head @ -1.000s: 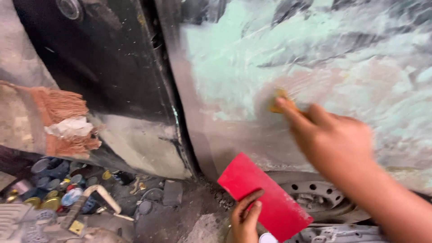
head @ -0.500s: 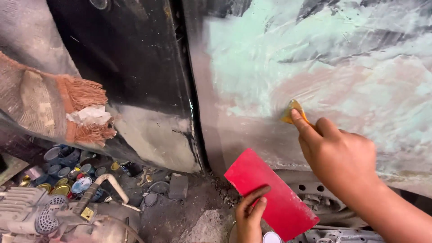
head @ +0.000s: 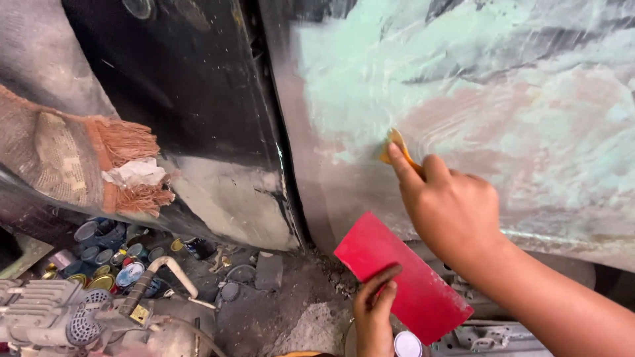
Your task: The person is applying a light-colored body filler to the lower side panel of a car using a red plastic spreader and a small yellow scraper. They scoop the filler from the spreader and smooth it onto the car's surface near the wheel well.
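- head view: your right hand (head: 453, 211), centre right of the frame, pinches a small yellow spreader (head: 395, 147) flat against the green-filled body panel (head: 516, 119).
- your left hand (head: 372, 316), bottom centre, grips a red board (head: 397, 277) by its lower edge, fingers closed on it.
- lower left: tins (head: 106, 254) and a compressor (head: 59, 317) on the ground.

Panel (head: 529, 132) surface lay open right of spreader (head: 395, 147); red board (head: 403, 281) blocked below, tins (head: 112, 258) crowded floor.
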